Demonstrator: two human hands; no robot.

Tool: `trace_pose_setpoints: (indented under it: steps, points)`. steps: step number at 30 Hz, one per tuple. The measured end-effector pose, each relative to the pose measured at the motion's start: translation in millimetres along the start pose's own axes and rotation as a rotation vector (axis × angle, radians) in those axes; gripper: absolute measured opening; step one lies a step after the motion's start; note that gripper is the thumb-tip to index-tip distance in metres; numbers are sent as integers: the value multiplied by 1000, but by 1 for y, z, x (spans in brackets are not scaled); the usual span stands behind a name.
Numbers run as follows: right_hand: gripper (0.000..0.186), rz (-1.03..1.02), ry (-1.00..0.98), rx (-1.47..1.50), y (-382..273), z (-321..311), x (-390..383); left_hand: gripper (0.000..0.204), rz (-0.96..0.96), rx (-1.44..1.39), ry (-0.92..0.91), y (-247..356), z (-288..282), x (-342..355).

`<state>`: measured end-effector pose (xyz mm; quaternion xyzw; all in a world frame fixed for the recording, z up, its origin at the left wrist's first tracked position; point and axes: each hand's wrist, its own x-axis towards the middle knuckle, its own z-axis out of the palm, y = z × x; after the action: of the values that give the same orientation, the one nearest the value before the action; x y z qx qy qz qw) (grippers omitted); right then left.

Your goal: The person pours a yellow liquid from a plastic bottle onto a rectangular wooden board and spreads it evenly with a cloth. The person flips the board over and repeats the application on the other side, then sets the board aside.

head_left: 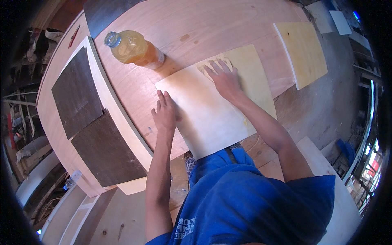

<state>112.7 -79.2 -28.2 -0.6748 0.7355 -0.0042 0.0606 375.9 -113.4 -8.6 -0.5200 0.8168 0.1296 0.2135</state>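
A pale rectangular board (220, 118) lies on the pinkish wooden table, its near edge by my lap. My right hand (226, 81) rests near the board's far edge, fingers curved over a thin tan piece (203, 67) that it holds against the surface. Whether that piece is cloth or abrasive paper I cannot tell. At the board's left edge my left hand (164, 112) lies with fingers stretched out, holding nothing. Beyond it, a clear plastic bottle (132, 48) of yellow-orange liquid stands on the table. A brownish shade spreads across part of the board.
Dark sheets (77, 96) and a white-edged panel (116, 110) lie left on the table (183, 24). A yellowish board (303, 51) sits at the far right edge. A red pen-like object (74, 36) is far left. Clutter lines both sides.
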Motion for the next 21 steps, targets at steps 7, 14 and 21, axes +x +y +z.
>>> trace_pose_setpoints:
  steps: [7, 14, 21]
  points:
    - [51, -30, 104, -6, 9, 11, -6, 121, 7, 0, 18, 1, 0, -1]
    - [54, -29, -28, -37, 11, 2, -5, 119, -4, -24, 0, 1, -3, -2]
    - [51, -34, 35, -13, 16, -4, 8, 121, -12, -4, 24, 2, 1, -1]
